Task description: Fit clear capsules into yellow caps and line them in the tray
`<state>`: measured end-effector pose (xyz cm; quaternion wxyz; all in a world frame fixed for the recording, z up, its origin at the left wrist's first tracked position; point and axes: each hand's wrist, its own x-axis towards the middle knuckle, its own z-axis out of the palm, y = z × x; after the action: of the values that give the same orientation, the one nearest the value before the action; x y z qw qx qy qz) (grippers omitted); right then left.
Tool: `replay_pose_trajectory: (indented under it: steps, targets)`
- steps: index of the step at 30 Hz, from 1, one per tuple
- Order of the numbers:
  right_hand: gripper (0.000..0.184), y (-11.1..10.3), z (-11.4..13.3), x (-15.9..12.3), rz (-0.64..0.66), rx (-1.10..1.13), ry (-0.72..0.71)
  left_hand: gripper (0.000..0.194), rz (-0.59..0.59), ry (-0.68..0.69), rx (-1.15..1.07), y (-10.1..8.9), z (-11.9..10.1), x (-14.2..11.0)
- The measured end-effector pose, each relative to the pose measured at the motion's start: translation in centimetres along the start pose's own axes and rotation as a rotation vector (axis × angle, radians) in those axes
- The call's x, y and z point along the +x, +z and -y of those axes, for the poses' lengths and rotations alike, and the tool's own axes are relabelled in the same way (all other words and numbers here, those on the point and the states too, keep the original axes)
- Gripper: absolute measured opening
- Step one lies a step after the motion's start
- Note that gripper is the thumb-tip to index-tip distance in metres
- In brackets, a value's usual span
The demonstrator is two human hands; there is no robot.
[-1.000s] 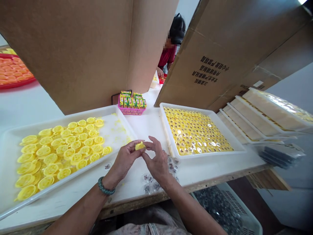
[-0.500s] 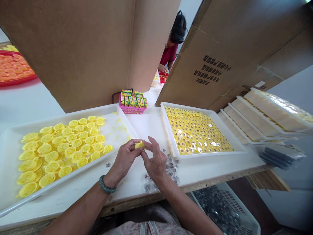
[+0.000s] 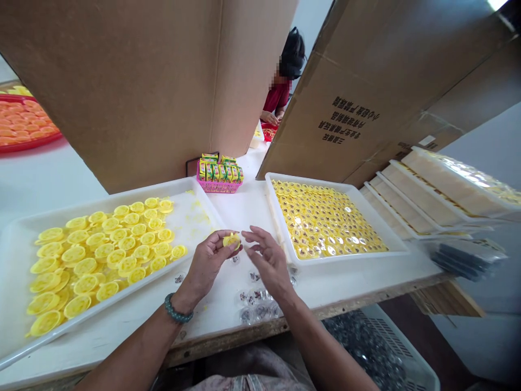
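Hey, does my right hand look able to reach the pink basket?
Likely yes: only tabletop shows between your right hand and the pink basket; your left hand, holding a yellow piece, sits beside that way.

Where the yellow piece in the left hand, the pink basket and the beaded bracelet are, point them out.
Yellow piece [image 3: 230,240], head view: middle of its visible face.
Pink basket [image 3: 220,187], head view: its front wall.
Beaded bracelet [image 3: 174,313], head view: beads midway along the visible strand.

A bright light [image 3: 497,4] glares at top right; the white bench [image 3: 250,209] is bright, the cardboard partition [image 3: 122,81] dimmer. Glints dot the tray's yellow discs [image 3: 325,220]; the held yellow piece [image 3: 231,240] lacks fine detail, and wide-angle distortion stretches the stacked trays [image 3: 443,187]
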<state>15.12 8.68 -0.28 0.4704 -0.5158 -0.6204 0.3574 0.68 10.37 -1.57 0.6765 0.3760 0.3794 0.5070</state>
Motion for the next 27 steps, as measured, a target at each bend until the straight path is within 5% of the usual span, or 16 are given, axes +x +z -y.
replay_pose_trajectory:
  steps: [5, 13, 18, 27]
  targets:
    - [0.018, -0.4, 0.7, 1.0, -0.019, -0.113, -0.075, 0.034, -0.018, 0.052, 0.135, -0.1, 0.3, 0.0]
    - [0.041, -0.1, 0.6, 0.6, 0.135, -0.386, -0.293, 0.025, 0.059, -0.064, -0.136, 0.0, -0.6, -0.2]
    - [0.027, 0.9, 0.0, 0.5, 0.015, -0.579, -0.343, 0.03, -0.027, -0.061, -0.039, 0.1, 0.0, 0.0]
    - [0.024, 2.9, -1.2, -0.4, -0.127, -0.554, -0.34, 0.029, -0.054, -0.078, -0.077, -0.2, 0.2, 0.3]
